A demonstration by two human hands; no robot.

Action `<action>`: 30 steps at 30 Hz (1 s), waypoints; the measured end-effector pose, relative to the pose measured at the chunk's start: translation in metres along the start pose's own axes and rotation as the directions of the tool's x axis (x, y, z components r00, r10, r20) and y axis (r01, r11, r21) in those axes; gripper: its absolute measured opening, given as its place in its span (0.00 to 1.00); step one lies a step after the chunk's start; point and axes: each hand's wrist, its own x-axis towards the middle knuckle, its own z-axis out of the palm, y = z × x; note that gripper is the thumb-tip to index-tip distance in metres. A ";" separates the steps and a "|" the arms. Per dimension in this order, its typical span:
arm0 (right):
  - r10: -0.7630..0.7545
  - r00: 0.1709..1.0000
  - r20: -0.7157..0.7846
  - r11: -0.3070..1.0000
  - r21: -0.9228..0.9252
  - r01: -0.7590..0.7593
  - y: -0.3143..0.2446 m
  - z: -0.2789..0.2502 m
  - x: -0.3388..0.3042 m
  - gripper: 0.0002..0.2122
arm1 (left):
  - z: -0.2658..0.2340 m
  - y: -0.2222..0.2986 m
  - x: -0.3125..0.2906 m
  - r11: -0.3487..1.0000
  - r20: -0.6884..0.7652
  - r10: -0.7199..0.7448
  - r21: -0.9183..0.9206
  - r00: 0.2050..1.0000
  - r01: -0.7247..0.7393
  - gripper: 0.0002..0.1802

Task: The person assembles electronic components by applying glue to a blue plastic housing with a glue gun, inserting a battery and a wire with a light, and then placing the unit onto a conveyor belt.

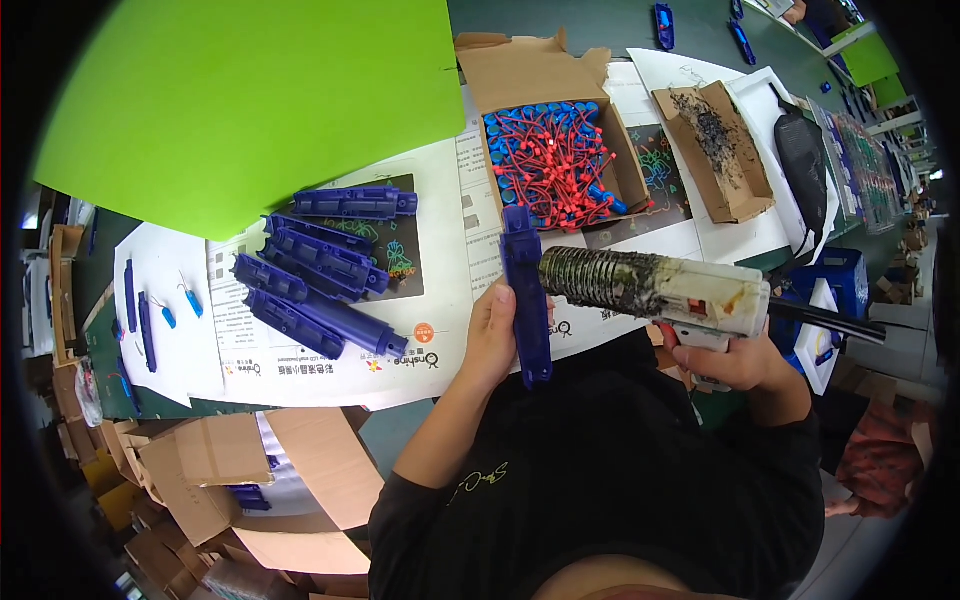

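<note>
My left hand (492, 335) is closed around a long dark-blue plastic housing (527, 300), held upright over the table's near edge. In my right hand (735, 360) is a worn white hot glue gun (700, 297), its front end wrapped in a dark, dirty coil. The coiled end points left and comes close to the housing; whether they touch I cannot tell. A black glue stick (830, 320) sticks out of the gun's back. Several more dark-blue housings (320, 265) lie in a loose pile to the left of my left hand.
An open cardboard box (628, 150) holds blue cylindrical cells with red wires. Right of it lies a shallow cardboard tray (745, 200) with dark scraps. A green board (250, 90) covers the far left. Below the table's left edge stands an open carton (320, 460). A person's sleeve (880, 455) shows at right.
</note>
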 end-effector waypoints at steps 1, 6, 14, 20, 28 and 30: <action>-0.068 0.998 -0.011 0.995 -0.068 0.067 -0.001 0.000 0.000 0.15 | 0.002 0.001 0.001 1.000 -0.026 -0.007 -0.013 1.000 0.007 0.31; 0.160 0.982 0.095 0.979 0.115 -0.171 -0.008 -0.005 0.002 0.16 | 0.000 0.002 0.004 1.000 0.023 0.017 0.019 1.000 -0.017 0.30; -0.015 0.990 0.142 1.000 -0.023 0.019 -0.010 -0.005 0.006 0.20 | -0.001 -0.001 0.002 0.988 -0.024 0.074 0.139 0.997 -0.070 0.31; -0.375 0.852 -0.364 0.828 0.281 0.485 0.018 -0.040 -0.010 0.26 | -0.006 0.017 -0.002 0.807 -0.129 0.276 -0.508 0.952 -0.302 0.36; 0.309 0.564 -0.765 0.874 0.462 0.147 0.105 -0.161 0.016 0.16 | -0.012 0.012 0.003 0.892 -0.077 0.046 -0.445 0.996 -0.076 0.36; 0.387 0.613 -0.689 0.872 0.490 0.001 0.107 -0.156 0.024 0.17 | -0.015 0.011 0.001 0.905 -0.049 0.063 -0.418 0.997 -0.077 0.37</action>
